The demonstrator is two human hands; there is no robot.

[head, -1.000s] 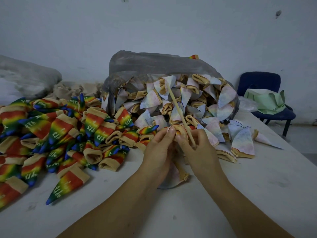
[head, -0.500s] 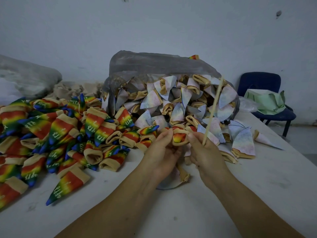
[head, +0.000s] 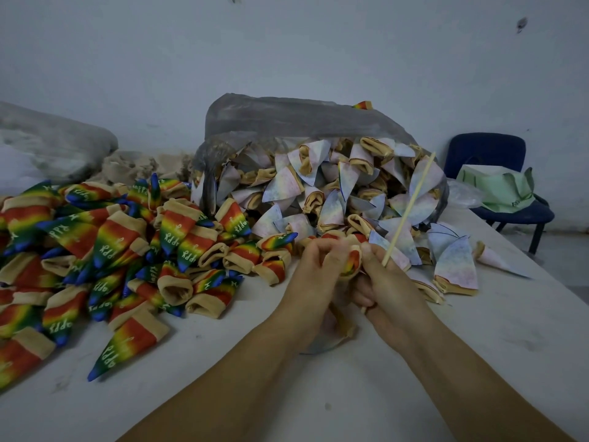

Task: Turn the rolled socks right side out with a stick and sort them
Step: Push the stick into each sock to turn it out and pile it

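Note:
Both my hands work one sock (head: 353,264) at the table's middle; its rainbow side shows between my fingers and its tan cuff hangs below. My left hand (head: 315,275) pinches the sock's left edge. My right hand (head: 387,282) grips the sock's right edge together with a thin wooden stick (head: 409,207), which points up and to the right. A heap of rainbow socks (head: 105,250) lies at the left. Pale inside-out socks (head: 322,193) spill from a grey plastic bag (head: 287,119) behind my hands.
The white table (head: 478,346) runs toward me and its right edge falls off near a blue chair (head: 497,186) carrying a green bag (head: 500,189). A few pale socks (head: 455,263) lie loose right of my hands. Grey sacks (head: 54,141) sit far left.
The stick swung from leaning up-left over the sock to leaning up-right in my right hand. The rainbow side of the sock has come into view between my fingers.

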